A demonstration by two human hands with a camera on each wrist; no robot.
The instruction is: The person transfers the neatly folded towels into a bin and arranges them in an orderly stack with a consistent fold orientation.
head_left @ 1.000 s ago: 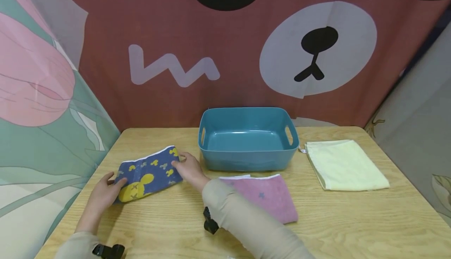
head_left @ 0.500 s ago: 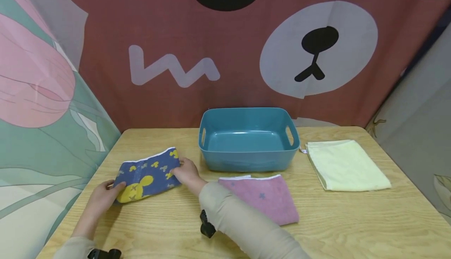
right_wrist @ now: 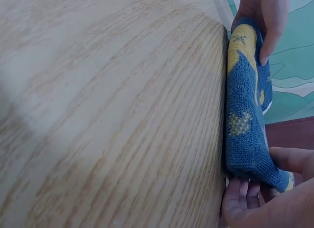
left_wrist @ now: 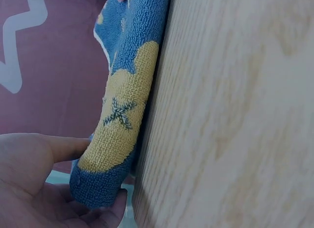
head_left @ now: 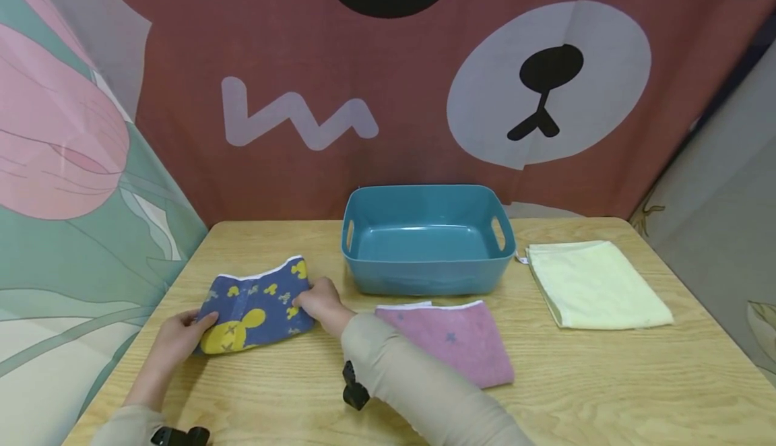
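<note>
Only label seen: a small whitish tag [head_left: 523, 259] at the left edge of the folded pale yellow towel [head_left: 597, 288], on the bin side; any print on it too small to read. Backdrop cloth [head_left: 412, 96], reddish brown, bears a pale zigzag [head_left: 303, 122] like a loose "m" and a dark ring [head_left: 391, 4] cut by the top edge; cannot tell if either is lettering. Pale muzzle with dark nose printed to the right.

Blue towel [head_left: 267, 311], folded, patterned with yellow animal heads with crosses for eyes, is at the left of the wood table [head_left: 606, 385], left of the teal bin [head_left: 427, 277] and apart from it. Its white hem runs along the far side, dipping mid-length. Left hand [head_left: 174, 335] pinches its left end, thumb on top, fingers beneath; right hand [head_left: 324, 303] grips the right end the same way, per the wrist views. Cannot tell whether the whole lower fold touches the table.

Bin at the far middle, handle slots in both ends. Pink towel [head_left: 475, 358], folded, white-hemmed, lies just in front of it. Right sleeve [head_left: 424, 378] crosses over and hides the pink towel's lower left. Black wrist devices at both cuffs. Flowered cloth [head_left: 60, 250] hangs left.
</note>
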